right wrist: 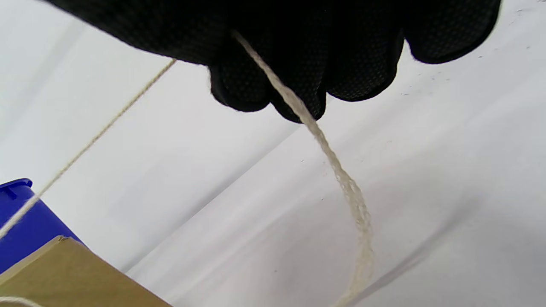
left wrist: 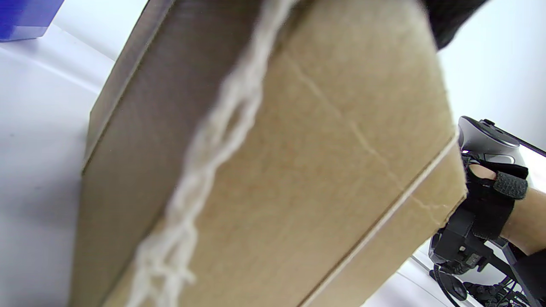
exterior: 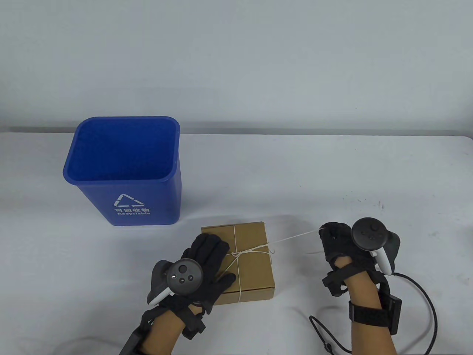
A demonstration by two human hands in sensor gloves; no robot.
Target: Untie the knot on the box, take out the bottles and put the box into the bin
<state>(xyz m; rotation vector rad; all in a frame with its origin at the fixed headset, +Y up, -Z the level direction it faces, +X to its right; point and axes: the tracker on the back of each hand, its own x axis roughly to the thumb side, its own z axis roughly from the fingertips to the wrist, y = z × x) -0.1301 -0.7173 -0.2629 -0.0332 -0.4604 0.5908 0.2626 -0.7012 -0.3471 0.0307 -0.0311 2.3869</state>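
A brown cardboard box (exterior: pixel 251 236) lies on the table, tied crosswise with white string whose knot (exterior: pixel 238 254) sits on the lid. My left hand (exterior: pixel 208 259) rests flat on the box's left part, fingers straight, beside the knot. My right hand (exterior: pixel 332 240) is off to the right of the box and pinches the free end of the string (exterior: pixel 295 237), which runs taut from the knot to the curled fingers (right wrist: pixel 298 76). A loose tail of string (right wrist: pixel 341 179) hangs below that hand. The left wrist view shows the box side (left wrist: pixel 320 170) and string (left wrist: pixel 213 140) close up. No bottles are visible.
A blue recycling bin (exterior: pixel 125 170) stands open behind and left of the box. Black cables (exterior: pixel 425 296) trail on the table near my right wrist. The white table (exterior: pixel 332 177) ends at a grey wall behind.
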